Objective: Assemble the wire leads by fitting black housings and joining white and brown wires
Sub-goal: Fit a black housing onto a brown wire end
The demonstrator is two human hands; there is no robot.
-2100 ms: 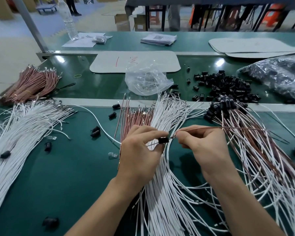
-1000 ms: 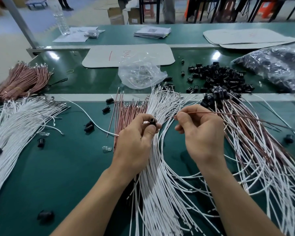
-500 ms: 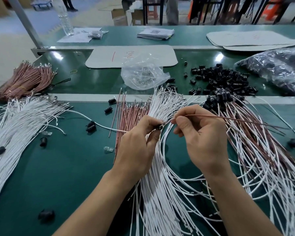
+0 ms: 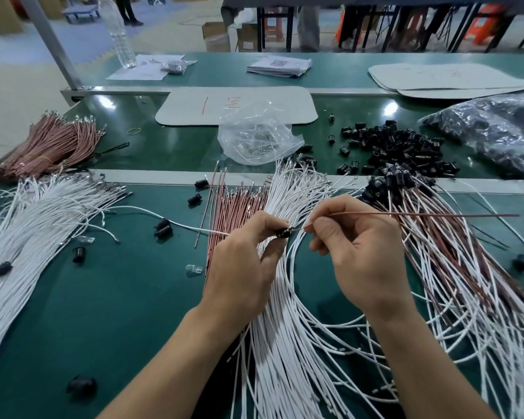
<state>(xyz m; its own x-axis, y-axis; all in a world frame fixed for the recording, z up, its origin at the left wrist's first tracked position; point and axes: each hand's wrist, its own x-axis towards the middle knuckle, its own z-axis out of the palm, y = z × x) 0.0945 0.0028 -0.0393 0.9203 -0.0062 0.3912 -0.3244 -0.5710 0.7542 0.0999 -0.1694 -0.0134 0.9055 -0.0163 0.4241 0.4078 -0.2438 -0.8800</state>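
Closing the gap seen a second ago, your right hand (image 4: 360, 255) is pinching the brown wire (image 4: 421, 213) with its tip meeting the black housing (image 4: 283, 232), which your left hand (image 4: 242, 267) is gripping in its fingertips above the white wires (image 4: 285, 343). Loose housings (image 4: 384, 143) are lying far right.

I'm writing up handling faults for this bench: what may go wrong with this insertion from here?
1. The right hand pinches the thin brown wire just behind its metal tip, aimed at the small black plastic housing pinched by the left hand; a skewed push might bend the tip.
2. The wire's long free tail hangs over the heap of white and brown leads and might snag.
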